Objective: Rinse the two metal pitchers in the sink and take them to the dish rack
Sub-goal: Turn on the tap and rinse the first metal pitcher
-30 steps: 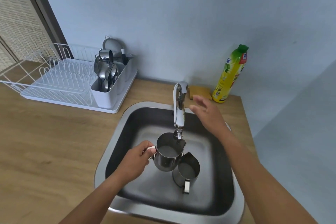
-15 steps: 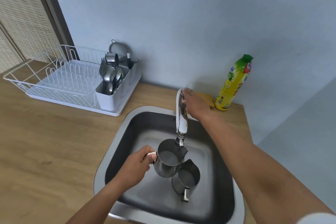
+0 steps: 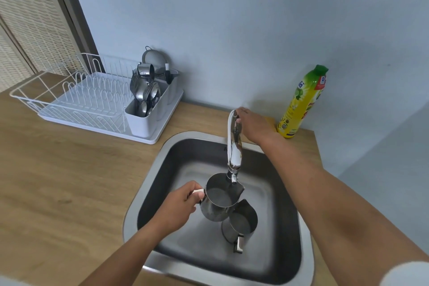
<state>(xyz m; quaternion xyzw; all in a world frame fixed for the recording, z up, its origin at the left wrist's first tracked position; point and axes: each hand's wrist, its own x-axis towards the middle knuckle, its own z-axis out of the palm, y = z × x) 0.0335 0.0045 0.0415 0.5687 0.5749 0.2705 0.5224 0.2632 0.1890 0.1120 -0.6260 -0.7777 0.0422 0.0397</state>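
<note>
With the first pitcher [image 3: 219,197] hanging mouth-up directly under the faucet [image 3: 234,146] spout, holding it by the handle in the left hand [image 3: 180,204], grip clamped on that handle, fingers curled round it. Keeping it raised off the sink [image 3: 148,181] floor, presumably so water falls straight into the open mouth; no stream visible yet. Reaching the right hand [image 3: 253,126] to the top of the faucet, fingers laid against the lever end and touching it, likely to start the flow; cannot tell whether that grip is closed round the lever or only resting on it. Leaving the second pitcher [image 3: 241,223] standing upright on the sink floor, just beside and partly under the first, handle toward the viewer, probably waiting its turn within easy reach. Noting the dish rack [image 3: 76,102] well apart on the worktop [image 3: 69,181] to the left, plate slots bare, cutlery caddy [image 3: 144,109] filled. Noting the soap bottle [image 3: 301,102] upright against the wall beyond the right hand, untouched. Judging rinsing as only beginning, both pitchers not yet racked.
</note>
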